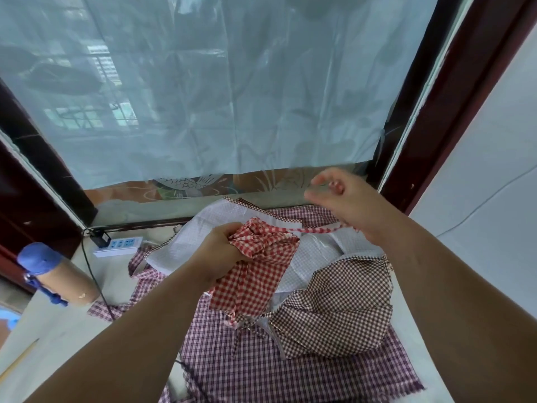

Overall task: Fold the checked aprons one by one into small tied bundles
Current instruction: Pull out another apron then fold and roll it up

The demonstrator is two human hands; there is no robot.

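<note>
Above the apron pile (334, 309), the left hand (223, 251) clamps the red bundle (261, 242); the right hand (345, 205) tensions its strap (316, 229), grip unclear. Slack would probably loosen the folds.

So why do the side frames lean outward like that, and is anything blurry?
Head view: the wide-angle lens splays the dark red frame outward. Head view: the right hand has its fingers smeared, probably by motion, while the left hand and the red checked apron it grips look sharp. Head view: soft daylight comes through the translucent sheet, with no hard shadows or glare.
</note>
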